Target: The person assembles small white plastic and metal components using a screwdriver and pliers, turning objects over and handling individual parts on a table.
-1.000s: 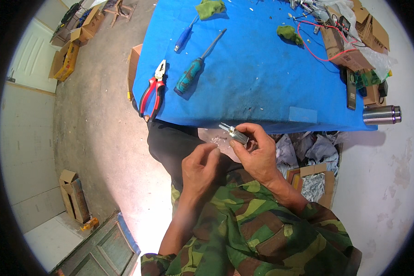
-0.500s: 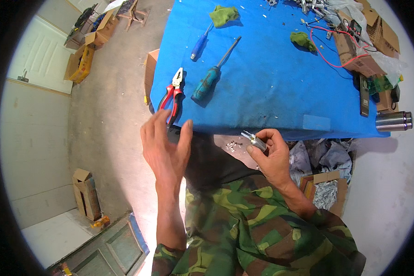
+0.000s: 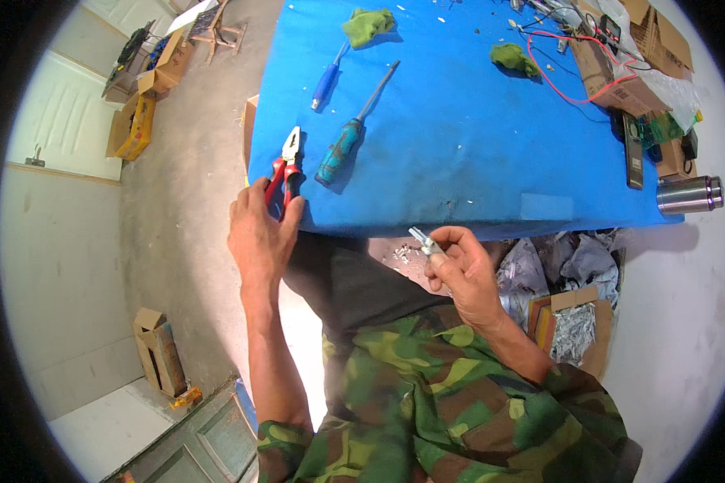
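Note:
My left hand (image 3: 258,233) is at the near edge of the blue-covered table, its thumb and fingers apart around the lower handles of the red-and-black pliers (image 3: 288,165). The pliers lie with their jaws pointing away from me. Between the thumb and fingers of my right hand (image 3: 467,270) is a small silver metal part (image 3: 424,241) with narrow prongs, held just off the table's front edge. My fingers hide some of it. Beyond the pliers lie a teal-handled screwdriver (image 3: 340,151) and a thinner blue-handled screwdriver (image 3: 325,85).
Green cloths (image 3: 368,27) lie on the blue table cover (image 3: 427,121). A steel flask (image 3: 689,195), red wire (image 3: 540,76) and cardboard boxes crowd the right side. Below the edge stands a carton of silvery pieces (image 3: 573,334); white bits (image 3: 403,254) litter the floor.
My left hand has moved down around the pliers' handles. The right hand has tilted the metal part slightly. The whole view has shifted a little.

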Available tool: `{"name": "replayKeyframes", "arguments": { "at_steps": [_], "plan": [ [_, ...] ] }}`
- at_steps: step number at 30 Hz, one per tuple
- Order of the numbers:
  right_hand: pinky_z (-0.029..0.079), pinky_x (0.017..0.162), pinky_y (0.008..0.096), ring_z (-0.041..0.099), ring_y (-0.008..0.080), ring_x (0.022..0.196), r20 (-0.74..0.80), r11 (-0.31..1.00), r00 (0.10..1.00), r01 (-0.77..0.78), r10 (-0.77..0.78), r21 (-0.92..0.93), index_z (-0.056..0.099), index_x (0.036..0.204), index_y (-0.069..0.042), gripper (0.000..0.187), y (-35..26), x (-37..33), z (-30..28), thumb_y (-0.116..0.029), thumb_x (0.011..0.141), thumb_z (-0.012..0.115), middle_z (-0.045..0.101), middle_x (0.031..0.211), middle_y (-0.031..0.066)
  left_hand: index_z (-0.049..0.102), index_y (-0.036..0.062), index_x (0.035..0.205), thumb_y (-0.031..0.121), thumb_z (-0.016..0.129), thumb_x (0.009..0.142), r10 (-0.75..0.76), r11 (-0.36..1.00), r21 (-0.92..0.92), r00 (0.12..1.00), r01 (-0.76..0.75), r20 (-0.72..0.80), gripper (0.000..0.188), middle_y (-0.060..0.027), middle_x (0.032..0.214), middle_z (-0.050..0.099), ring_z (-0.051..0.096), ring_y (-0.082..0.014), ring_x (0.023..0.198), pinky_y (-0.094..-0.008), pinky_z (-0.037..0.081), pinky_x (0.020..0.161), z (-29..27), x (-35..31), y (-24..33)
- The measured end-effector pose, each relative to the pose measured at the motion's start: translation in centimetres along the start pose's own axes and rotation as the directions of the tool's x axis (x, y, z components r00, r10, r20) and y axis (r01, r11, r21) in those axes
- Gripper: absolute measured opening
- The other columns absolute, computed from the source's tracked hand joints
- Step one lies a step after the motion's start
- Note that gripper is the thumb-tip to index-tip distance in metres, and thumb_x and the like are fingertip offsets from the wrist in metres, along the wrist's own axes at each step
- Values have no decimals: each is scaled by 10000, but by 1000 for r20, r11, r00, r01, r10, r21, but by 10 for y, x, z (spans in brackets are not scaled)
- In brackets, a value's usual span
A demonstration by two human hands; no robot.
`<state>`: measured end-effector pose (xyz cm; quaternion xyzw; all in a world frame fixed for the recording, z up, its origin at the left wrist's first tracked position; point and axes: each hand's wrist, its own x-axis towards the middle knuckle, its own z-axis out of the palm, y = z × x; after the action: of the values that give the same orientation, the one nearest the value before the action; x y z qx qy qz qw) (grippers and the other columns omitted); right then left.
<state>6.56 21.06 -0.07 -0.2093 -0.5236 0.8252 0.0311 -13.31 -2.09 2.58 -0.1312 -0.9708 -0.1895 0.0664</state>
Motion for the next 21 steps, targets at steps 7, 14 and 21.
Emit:
{"name": "replayKeyframes", "arguments": {
  "at_steps": [7,14,21],
  "plan": [
    [522,708,237,615,80,845,121,995,993,27,-15,-100,569,1383,30,377,-2,0,0,-62,1025,645,686,1135,64,665,-34,1311,359,707,948,-185,697,-669,966,257,178,537,-156,1090,725,698,-200,896,-344,570,773,-20,-37,-11],
    [543,696,227,656,81,876,79,987,997,8,5,-161,584,1342,-1,308,-11,0,16,-79,1045,605,708,1140,68,562,-52,1436,529,645,931,38,-218,-811,835,543,549,774,-273,1204,671,709,-308,977,-341,610,599,-20,-132,23],
    [542,686,223,669,86,884,63,991,998,25,-17,-131,565,1329,15,306,-20,-2,24,-81,1040,598,733,1167,83,544,-39,1450,525,772,852,223,-156,-687,703,710,676,854,-200,1249,689,704,-246,1047,-354,589,806,-9,-168,52]
  ]
}}
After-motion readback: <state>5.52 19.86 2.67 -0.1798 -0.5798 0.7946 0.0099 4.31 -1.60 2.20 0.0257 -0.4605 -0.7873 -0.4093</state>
